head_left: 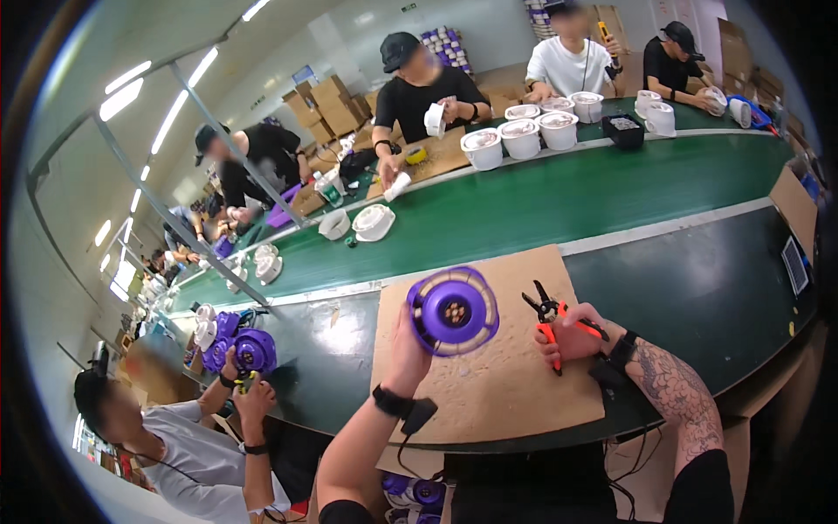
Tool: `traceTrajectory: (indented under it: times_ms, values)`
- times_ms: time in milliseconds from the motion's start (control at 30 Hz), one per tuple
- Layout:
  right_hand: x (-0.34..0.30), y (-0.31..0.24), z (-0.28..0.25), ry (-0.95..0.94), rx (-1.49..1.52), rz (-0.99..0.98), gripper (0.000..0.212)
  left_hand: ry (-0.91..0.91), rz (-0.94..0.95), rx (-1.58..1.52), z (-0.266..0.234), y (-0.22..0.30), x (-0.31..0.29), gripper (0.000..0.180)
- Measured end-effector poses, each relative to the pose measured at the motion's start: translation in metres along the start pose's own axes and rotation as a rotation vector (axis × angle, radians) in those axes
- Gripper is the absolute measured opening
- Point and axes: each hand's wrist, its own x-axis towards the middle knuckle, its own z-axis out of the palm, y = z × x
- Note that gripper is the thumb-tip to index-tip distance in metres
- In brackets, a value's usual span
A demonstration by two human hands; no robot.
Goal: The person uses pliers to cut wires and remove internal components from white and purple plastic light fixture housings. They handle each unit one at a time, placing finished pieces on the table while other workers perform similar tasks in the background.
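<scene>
Head: probably white tubs [521,142] beyond purple housing [454,312].

Purple, banded with cream, noted on round housing [455,312]. Pliers [548,308] coloured black and orange-red. Conveyor belt [524,199] seen green, board [497,389] tan. Right forearm [676,384] patterned with dark linework.

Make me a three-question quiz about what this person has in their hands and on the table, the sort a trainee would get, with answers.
1. Multiple choice: What is the main colour of the round part in the left hand? A) white; B) purple; C) yellow.

2. True or false: The pliers in the right hand have their jaws closed.

3. Fill in: A flat brown sheet of ____ lies on the dark green table.

Key: 1. B. 2. False; the jaws stand apart. 3. Cardboard.
</scene>
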Motion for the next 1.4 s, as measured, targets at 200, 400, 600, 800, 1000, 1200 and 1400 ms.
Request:
traceTrajectory:
  times_ms: [200,400,600,800,1000,1200,1400]
  values:
    - [0.003,-0.004,0.008,0.003,-0.003,0.002,0.05,0.115,-0.082,-0.002,-0.026,-0.052,0.071,0.05]
    - [0.01,-0.024,0.037,0.243,-0.246,0.223,0.049,0.128,-0.171,-0.086,-0.043,-0.053,0.072,0.054]
    - [0.075,-0.06,0.063,0.225,-0.594,0.228,0.041,0.155,-0.101,-0.069,-0.048,-0.047,0.074,0.055]
    - [0.108,-0.055,0.068,0.361,-0.702,0.198,0.024,0.208,0.059,0.035,-0.046,-0.036,0.077,0.055]
    - [0.102,-0.031,0.044,0.376,-0.713,0.253,0.029,0.214,0.244,0.22,-0.055,-0.042,0.071,0.047]
    - [0.102,-0.042,0.049,0.439,-0.882,0.338,0.034,0.209,0.322,0.278,-0.046,-0.035,0.059,0.047]
    - [0.101,-0.045,0.048,0.477,-0.929,0.365,0.044,0.218,0.387,0.348,-0.043,-0.036,0.053,0.039]
